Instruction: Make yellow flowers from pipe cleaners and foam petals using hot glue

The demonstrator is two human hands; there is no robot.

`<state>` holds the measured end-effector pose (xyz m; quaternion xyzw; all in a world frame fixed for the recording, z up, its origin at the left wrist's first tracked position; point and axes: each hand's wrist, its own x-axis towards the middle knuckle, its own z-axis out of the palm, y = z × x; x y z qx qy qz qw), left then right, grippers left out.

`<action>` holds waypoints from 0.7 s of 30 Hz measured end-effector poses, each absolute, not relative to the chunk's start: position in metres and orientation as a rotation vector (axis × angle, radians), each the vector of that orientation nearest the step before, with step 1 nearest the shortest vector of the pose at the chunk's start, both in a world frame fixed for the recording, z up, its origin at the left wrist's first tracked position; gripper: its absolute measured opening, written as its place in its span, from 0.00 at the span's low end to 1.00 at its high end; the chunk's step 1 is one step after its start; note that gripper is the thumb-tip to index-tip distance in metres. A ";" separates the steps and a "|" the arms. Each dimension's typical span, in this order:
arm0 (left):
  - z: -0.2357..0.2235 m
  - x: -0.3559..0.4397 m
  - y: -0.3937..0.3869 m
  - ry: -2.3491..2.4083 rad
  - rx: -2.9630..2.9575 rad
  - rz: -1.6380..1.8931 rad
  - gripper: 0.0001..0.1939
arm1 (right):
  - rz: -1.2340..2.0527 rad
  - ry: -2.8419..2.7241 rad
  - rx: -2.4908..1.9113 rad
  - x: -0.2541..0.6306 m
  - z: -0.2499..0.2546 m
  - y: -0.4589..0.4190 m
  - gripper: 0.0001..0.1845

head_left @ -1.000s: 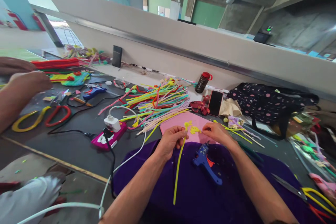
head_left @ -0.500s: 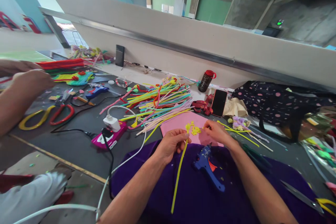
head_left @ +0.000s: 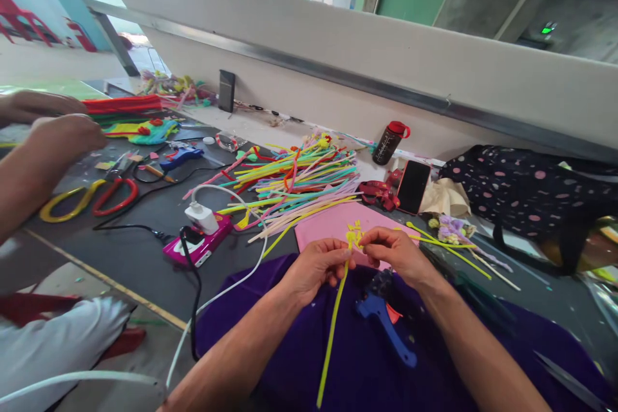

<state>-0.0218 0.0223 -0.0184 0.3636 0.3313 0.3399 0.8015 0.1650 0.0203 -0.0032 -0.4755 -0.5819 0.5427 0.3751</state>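
Note:
My left hand (head_left: 316,267) pinches a yellow pipe cleaner (head_left: 332,331) near its upper end, and the long stem hangs down over a purple cloth (head_left: 270,335). Close beside its tip, the fingers of my right hand (head_left: 398,256) are pressed together; whatever they hold is too small to make out. Small yellow pieces (head_left: 356,226) lie on a pink sheet (head_left: 316,226) just behind my fingertips. A blue glue gun (head_left: 386,322) rests on the purple cloth below my right hand, its nozzle end partly hidden by that hand.
A heap of coloured pipe cleaners (head_left: 294,180) lies behind the sheet. Left of it are a magenta power strip (head_left: 212,241) with cables and large scissors (head_left: 116,196). A bottle (head_left: 387,145), phone (head_left: 414,187) and dark bag (head_left: 521,199) stand behind. Another person's hands (head_left: 62,135) work at left.
My right hand has moved left from the pile of yellow pieces to the pipe cleaner's tip. My left hand keeps its hold. The view has shifted slightly.

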 end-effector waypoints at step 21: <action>-0.019 -0.021 0.021 0.712 0.805 0.733 0.09 | 0.678 -1.908 -1.334 0.142 0.010 -0.003 0.04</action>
